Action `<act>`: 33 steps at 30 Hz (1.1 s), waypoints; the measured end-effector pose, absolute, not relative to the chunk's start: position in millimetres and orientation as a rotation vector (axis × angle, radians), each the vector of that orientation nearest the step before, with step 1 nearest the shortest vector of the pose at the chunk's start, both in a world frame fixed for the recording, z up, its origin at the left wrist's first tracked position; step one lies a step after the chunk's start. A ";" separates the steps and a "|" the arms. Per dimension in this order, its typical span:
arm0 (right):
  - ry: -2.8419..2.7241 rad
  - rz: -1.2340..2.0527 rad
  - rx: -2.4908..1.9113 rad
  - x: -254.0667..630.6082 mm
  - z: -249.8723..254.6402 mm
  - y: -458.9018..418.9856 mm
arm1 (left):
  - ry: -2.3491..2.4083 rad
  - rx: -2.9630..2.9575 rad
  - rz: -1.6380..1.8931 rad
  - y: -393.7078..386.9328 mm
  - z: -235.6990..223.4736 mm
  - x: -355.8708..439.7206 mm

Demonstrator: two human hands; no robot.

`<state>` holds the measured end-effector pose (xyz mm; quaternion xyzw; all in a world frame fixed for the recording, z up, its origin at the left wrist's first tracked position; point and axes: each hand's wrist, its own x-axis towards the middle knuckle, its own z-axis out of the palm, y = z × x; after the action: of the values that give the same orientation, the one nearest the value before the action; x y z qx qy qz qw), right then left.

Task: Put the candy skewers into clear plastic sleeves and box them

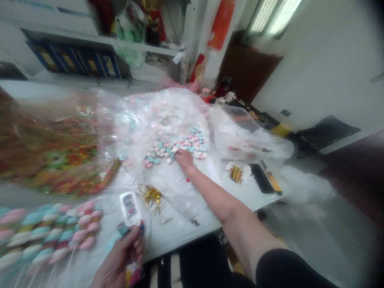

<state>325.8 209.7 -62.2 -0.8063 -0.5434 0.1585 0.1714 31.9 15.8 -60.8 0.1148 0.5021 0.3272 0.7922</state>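
My left hand (132, 246), at the lower middle, is closed on a small plastic packet with a white printed label (131, 210). Pink and yellow colouring shows at the packet's lower end, below my fingers. Further off, my right hand (183, 158) reaches into loose pink, white and blue marshmallows (196, 140) lying on clear plastic. Its fingers are drawn together at a white marshmallow (175, 150); blur hides the exact grip. Between my hands lie gold twist ties (153, 195).
Rows of marshmallow skewers (51, 232) lie at the lower left. Behind them is a large clear bag of orange, red and green sweets (69, 160). On the right are a gold bundle (236, 174), a black flat object (261, 179) and a yellow cutter (273, 180), near the table edge.
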 end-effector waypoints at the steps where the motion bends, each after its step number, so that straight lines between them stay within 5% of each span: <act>1: -1.554 0.464 -2.290 323.2 -63.0 211.9 | 1.067 0.238 0.702 15.4 -57.7 32.4; 13: -1.564 0.555 -2.108 286.9 -39.2 127.2 | 1.301 0.386 0.889 20.7 -15.5 54.6; 20: -1.382 1.014 -1.686 211.6 -33.2 17.1 | 1.101 0.564 1.113 11.4 -18.4 78.8; 29: -1.083 1.641 -1.364 194.9 -22.6 -0.6 | 1.090 0.491 1.024 -11.0 -28.1 53.1; 33: -1.189 1.508 -1.439 197.6 -21.2 -2.9 | 1.160 0.345 1.047 -6.3 -23.7 45.1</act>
<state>197.6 -2.9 -21.2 -0.5589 -0.4619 0.5856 0.3624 45.1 -6.3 -23.7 0.1546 0.5202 0.4693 0.6966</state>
